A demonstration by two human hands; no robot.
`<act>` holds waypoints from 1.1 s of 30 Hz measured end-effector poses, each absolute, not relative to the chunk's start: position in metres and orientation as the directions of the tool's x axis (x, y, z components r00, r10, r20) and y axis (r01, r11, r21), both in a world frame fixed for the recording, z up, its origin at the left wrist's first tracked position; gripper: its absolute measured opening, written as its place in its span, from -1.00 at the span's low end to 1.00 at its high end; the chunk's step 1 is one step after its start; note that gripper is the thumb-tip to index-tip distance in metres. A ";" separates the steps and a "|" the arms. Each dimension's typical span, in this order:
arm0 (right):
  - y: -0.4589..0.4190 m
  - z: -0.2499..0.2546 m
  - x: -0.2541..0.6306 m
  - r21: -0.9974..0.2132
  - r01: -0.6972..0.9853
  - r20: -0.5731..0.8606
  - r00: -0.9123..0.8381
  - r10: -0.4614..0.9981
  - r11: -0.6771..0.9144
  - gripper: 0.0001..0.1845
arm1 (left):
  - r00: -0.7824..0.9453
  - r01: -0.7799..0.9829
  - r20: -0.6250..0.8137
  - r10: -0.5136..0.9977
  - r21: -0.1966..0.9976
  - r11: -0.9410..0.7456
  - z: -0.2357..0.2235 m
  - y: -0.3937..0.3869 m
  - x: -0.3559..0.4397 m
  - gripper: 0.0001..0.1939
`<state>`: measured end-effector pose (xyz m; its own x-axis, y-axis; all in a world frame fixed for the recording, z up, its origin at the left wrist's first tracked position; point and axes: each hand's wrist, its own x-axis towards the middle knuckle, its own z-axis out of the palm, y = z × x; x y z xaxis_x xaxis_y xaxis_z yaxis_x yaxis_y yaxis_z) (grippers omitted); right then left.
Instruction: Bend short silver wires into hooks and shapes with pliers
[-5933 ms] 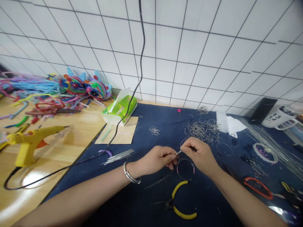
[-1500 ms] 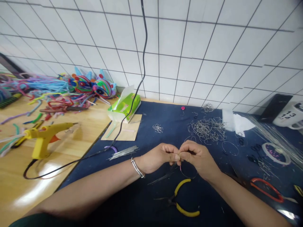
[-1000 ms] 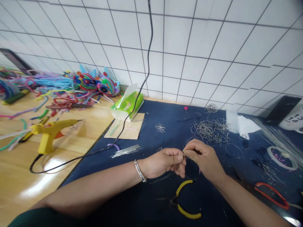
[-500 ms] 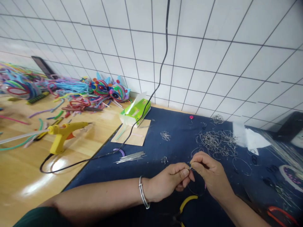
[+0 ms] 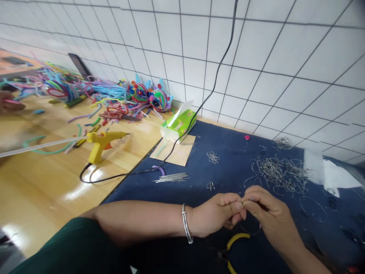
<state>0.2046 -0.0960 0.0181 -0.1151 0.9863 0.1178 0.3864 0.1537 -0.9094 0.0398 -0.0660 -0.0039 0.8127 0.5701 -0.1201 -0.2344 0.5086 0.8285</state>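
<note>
My left hand (image 5: pixel 218 216), with a silver bangle (image 5: pixel 186 224) on its wrist, is closed in a pinch. Its fingertips meet those of my right hand (image 5: pixel 272 215), which is pinched shut too. Between them is a thin wire (image 5: pixel 248 231), whose curved length shows below the fingers; the pinched end is mostly covered. Just beneath lie yellow-handled pliers (image 5: pixel 238 239), partly in shadow. Beyond the hands, a tangled heap of bent wires (image 5: pixel 281 175) rests on the dark blue cloth (image 5: pixel 196 198). Small clusters of wire pieces (image 5: pixel 212 157) and a bundle of straight wires (image 5: pixel 172 177) lie farther left.
A yellow glue gun (image 5: pixel 99 146) lies on the wooden table (image 5: pixel 134 146), its black cord (image 5: pixel 218 72) crossing the cloth. A green tissue box (image 5: pixel 182 123) stands near the tiled wall. Colourful craft strips (image 5: pixel 108 93) fill the back left. Another person's hand (image 5: pixel 11 103) shows at far left.
The view has swung left, so everything sits farther right in the picture. My fingertips have come closer together on the wire. Another person's hand has appeared at the left edge.
</note>
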 end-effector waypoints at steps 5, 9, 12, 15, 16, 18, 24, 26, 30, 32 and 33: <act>-0.099 0.021 0.201 -0.883 0.426 0.205 -0.027 0.978 0.197 -0.88 | 0.892 -0.078 -0.093 0.443 0.933 0.352 0.001 -0.048 0.034 -0.73; -0.097 0.014 0.199 -0.921 0.342 0.224 0.066 0.972 0.188 -0.87 | 0.901 -0.010 -0.116 0.417 0.957 0.289 0.003 -0.041 0.032 -0.73; -0.095 0.009 0.202 -0.946 0.275 0.216 0.151 0.965 0.169 -0.89 | 0.902 0.022 -0.140 0.408 0.959 0.281 0.003 -0.041 0.033 -0.74; -0.093 0.010 0.205 -0.967 0.200 0.191 0.161 0.968 0.158 -0.90 | 0.905 0.044 -0.159 0.395 0.958 0.283 0.002 -0.041 0.034 -0.74; -0.092 0.011 0.207 -0.971 0.180 0.187 0.157 0.970 0.158 -0.91 | 0.908 0.056 -0.165 0.384 0.959 0.279 0.001 -0.040 0.034 -0.74; -0.090 0.015 0.212 -0.977 0.140 0.181 0.171 0.968 0.158 -0.93 | 0.914 0.101 -0.190 0.358 0.963 0.251 0.001 -0.038 0.035 -0.74; -0.080 0.019 0.229 -0.996 -0.030 0.081 0.222 0.972 0.089 -0.93 | 0.914 0.382 -0.266 0.306 0.820 -0.426 0.007 -0.032 0.025 -0.76; -0.078 0.016 0.230 -0.998 -0.048 0.038 0.203 0.978 0.049 -0.92 | 0.906 0.417 -0.190 0.379 0.555 -0.720 0.008 -0.038 0.021 -0.77; -0.077 0.010 0.226 -0.998 -0.062 0.000 0.152 0.988 0.010 -0.87 | 0.929 0.366 -0.164 0.331 0.282 -0.887 0.004 -0.054 0.017 -0.87; -0.078 0.008 0.224 -0.998 -0.063 -0.007 0.139 0.990 0.002 -0.86 | 0.939 0.335 -0.162 0.302 0.245 -0.910 0.001 -0.057 0.017 -0.89; -0.078 0.008 0.223 -0.998 -0.061 -0.012 0.132 0.991 -0.004 -0.86 | 0.942 0.326 -0.164 0.293 0.234 -0.916 0.001 -0.058 0.017 -0.90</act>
